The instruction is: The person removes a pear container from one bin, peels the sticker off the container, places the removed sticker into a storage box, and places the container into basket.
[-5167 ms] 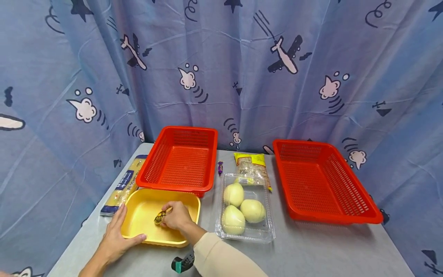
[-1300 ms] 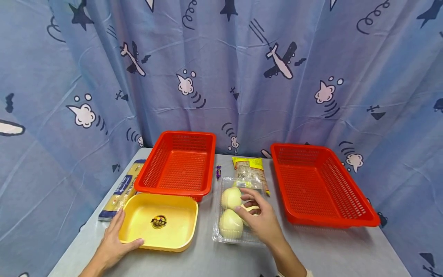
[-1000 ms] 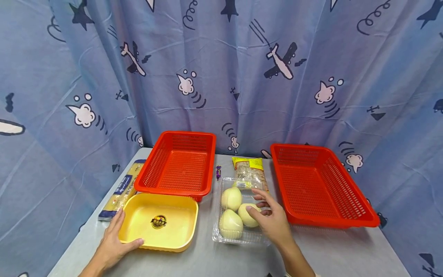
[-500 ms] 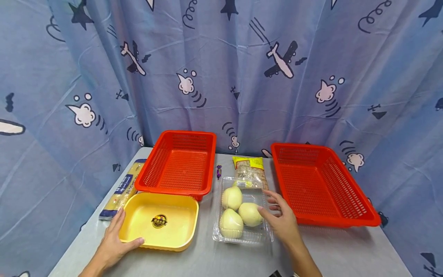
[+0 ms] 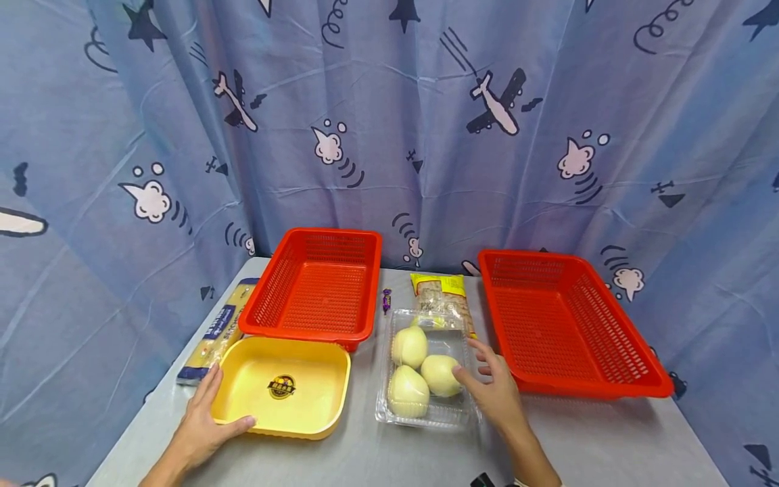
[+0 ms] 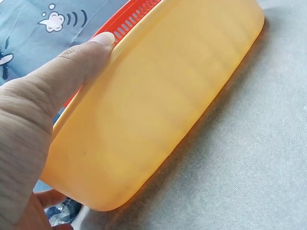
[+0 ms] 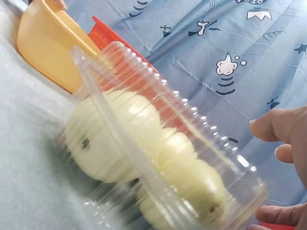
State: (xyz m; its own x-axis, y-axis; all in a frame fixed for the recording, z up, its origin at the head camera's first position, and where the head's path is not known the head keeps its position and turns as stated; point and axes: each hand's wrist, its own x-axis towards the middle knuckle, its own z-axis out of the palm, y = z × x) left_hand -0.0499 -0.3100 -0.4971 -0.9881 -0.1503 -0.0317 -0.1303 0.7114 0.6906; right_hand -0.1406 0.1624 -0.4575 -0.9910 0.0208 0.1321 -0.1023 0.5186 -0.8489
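My left hand holds the near left corner of a yellow plastic basin, its thumb on the near rim and fingers along the left side. In the left wrist view the thumb lies on the rim of the basin. A small black-and-gold emblem-like piece lies flat on the basin floor. Several pale yellow pears sit inside a clear plastic clamshell box. At its right side, my right hand has its fingers apart, fingertips close to the box edge, holding nothing.
Behind the basin stands a red mesh basket; another red basket is at the right. A long yellow-and-blue packet lies left, a purple wrapped candy and a yellow-topped bag at the back. A blue curtain hangs behind.
My right hand let go of the black-and-gold piece in the basin and moved over the pears, then right to the box's side. My left hand stays on the basin.
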